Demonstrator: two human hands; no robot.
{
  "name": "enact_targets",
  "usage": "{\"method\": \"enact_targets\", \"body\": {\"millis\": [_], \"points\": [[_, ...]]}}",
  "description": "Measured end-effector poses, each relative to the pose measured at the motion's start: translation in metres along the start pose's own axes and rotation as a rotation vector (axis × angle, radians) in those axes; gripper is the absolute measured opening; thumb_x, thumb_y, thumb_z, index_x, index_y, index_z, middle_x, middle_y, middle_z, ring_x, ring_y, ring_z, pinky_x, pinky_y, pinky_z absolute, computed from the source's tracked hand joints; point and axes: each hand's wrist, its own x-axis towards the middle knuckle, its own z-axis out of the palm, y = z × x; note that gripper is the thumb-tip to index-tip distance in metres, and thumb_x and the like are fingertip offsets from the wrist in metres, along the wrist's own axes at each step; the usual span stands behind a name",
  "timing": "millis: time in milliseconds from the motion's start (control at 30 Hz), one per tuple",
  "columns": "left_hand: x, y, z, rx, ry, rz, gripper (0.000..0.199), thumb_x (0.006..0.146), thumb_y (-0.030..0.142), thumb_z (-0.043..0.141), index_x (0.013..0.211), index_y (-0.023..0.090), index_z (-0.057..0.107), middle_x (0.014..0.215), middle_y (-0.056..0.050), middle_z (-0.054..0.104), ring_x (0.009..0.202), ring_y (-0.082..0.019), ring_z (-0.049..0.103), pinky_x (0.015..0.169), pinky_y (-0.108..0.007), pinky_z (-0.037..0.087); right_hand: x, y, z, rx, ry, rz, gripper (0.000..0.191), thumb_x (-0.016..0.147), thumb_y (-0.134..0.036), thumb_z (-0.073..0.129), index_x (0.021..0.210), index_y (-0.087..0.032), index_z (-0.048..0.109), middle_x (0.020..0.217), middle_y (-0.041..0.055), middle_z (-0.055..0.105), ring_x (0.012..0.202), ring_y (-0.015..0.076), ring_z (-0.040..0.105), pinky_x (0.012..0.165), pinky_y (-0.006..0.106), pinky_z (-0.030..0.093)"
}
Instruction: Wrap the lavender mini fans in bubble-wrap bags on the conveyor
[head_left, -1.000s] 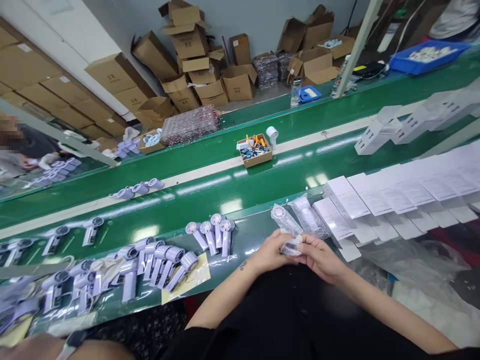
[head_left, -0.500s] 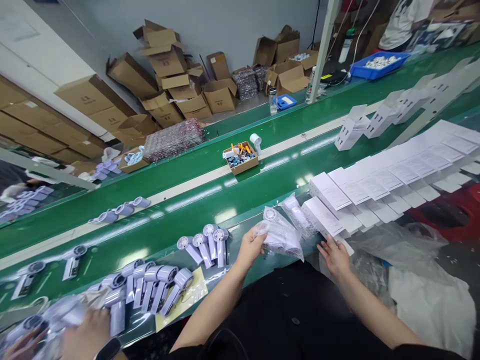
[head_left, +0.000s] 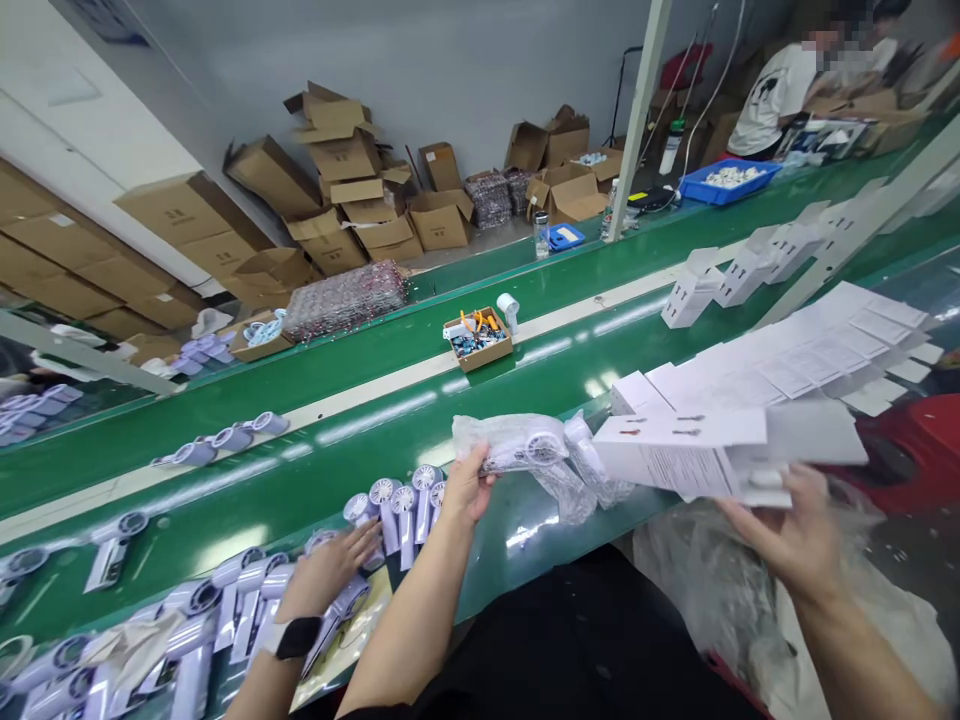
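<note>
My left hand (head_left: 469,486) is closed on a lilac handheld fan (head_left: 517,445) in a clear plastic bag, its round head pointing right. Just right of it, another bagged fan (head_left: 596,460) lies at the bench edge. My right hand (head_left: 799,530) grips a white box (head_left: 675,445) at its right end, fingers partly hidden behind the card. This box is tilted, with printed text on one side and its flap hanging out to the right. Behind it a row of white boxes (head_left: 802,335) overlaps along the bench.
A co-worker's hand (head_left: 330,570) with a watch reaches among lilac fans (head_left: 405,510) at left. A small carton (head_left: 484,350) of parts stands on the green conveyor (head_left: 390,420). Further off are a blue tray (head_left: 727,185), stacked cartons (head_left: 341,150) and people at right.
My left hand has turned the bagged fan and shifted slightly left. My right hand has taken hold of a white box and lifted it. The co-worker's hand has moved right to the fans.
</note>
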Motion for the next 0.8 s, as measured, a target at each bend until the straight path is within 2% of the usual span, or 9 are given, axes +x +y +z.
{"method": "enact_targets", "body": {"millis": [100,167,233,367,467,533,600,700,800], "points": [[0.040,-0.020,0.037,-0.037,0.027,0.028,0.031,0.066,0.040,0.073,0.086,0.019,0.061,0.071,-0.001,0.066,0.063,-0.014,0.062,0.043,-0.019,0.043,0.092,-0.014,0.047,-0.046,-0.204,-0.167,0.042,0.062,-0.037,0.071,0.098,-0.024,0.051,0.122,0.0134,0.033,0.132,0.0349,0.023,0.083,0.042,0.050],[0.066,-0.029,0.063,-0.102,0.036,0.037,0.036,0.060,0.036,0.077,0.085,0.016,0.061,0.068,0.000,0.064,0.054,-0.009,0.057,0.039,-0.016,0.038,0.147,-0.012,0.092,0.004,-0.374,-0.194,0.044,0.062,-0.032,0.068,0.102,-0.023,0.049,0.123,0.0131,0.033,0.127,0.0331,0.031,0.078,0.038,0.052],[0.087,-0.029,0.085,-0.182,0.019,0.055,0.040,0.057,0.033,0.079,0.087,0.014,0.061,0.070,0.000,0.064,0.051,-0.007,0.054,0.038,-0.014,0.036,0.191,-0.004,0.140,0.050,-0.553,-0.239,0.047,0.061,-0.026,0.065,0.104,-0.021,0.048,0.123,0.0125,0.035,0.122,0.0297,0.038,0.082,0.037,0.050],[0.124,-0.021,0.140,-0.210,-0.045,0.125,0.047,0.058,0.032,0.079,0.096,0.013,0.060,0.082,-0.003,0.066,0.059,-0.009,0.057,0.041,-0.015,0.039,0.247,0.026,0.219,0.107,-0.823,-0.309,0.050,0.054,-0.017,0.063,0.102,-0.019,0.051,0.121,0.0122,0.044,0.116,0.0277,0.044,0.081,0.035,0.048],[0.165,-0.030,0.192,-0.120,-0.034,0.186,0.047,0.062,0.037,0.076,0.098,0.012,0.058,0.087,-0.006,0.065,0.066,-0.012,0.060,0.046,-0.018,0.043,0.269,0.050,0.253,0.138,-0.950,-0.324,0.048,0.053,-0.015,0.064,0.100,-0.018,0.054,0.113,0.0096,0.053,0.107,0.0260,0.051,0.081,0.035,0.048],[0.193,-0.042,0.223,0.070,0.024,0.253,0.041,0.069,0.036,0.069,0.099,0.012,0.057,0.089,-0.006,0.064,0.070,-0.015,0.060,0.052,-0.023,0.048,0.277,0.066,0.265,0.158,-0.995,-0.316,0.049,0.052,-0.013,0.064,0.100,-0.018,0.054,0.109,0.0086,0.056,0.104,0.0253,0.053,0.084,0.035,0.046],[0.212,-0.052,0.247,0.418,0.096,0.381,0.030,0.075,0.031,0.062,0.099,0.014,0.057,0.093,-0.007,0.063,0.081,-0.018,0.060,0.065,-0.029,0.051,0.281,0.080,0.271,0.172,-1.006,-0.287,0.050,0.053,-0.012,0.063,0.102,-0.017,0.054,0.109,0.0090,0.056,0.102,0.0253,0.053,0.081,0.034,0.047],[0.218,-0.053,0.277,1.058,0.099,0.585,0.023,0.079,0.025,0.056,0.100,0.017,0.056,0.104,-0.011,0.058,0.097,-0.023,0.058,0.082,-0.034,0.049,0.284,0.097,0.275,0.190,-0.995,-0.225,0.054,0.054,-0.014,0.063,0.107,-0.017,0.053,0.112,0.0095,0.054,0.100,0.0249,0.053,0.073,0.032,0.049],[0.218,-0.038,0.312,1.488,0.027,0.604,0.022,0.082,0.026,0.052,0.102,0.016,0.053,0.103,-0.013,0.055,0.091,-0.025,0.060,0.077,-0.035,0.049,0.283,0.105,0.276,0.197,-0.966,-0.181,0.063,0.055,-0.018,0.066,0.116,-0.018,0.050,0.119,0.0109,0.052,0.107,0.0270,0.051,0.077,0.035,0.049]]}}
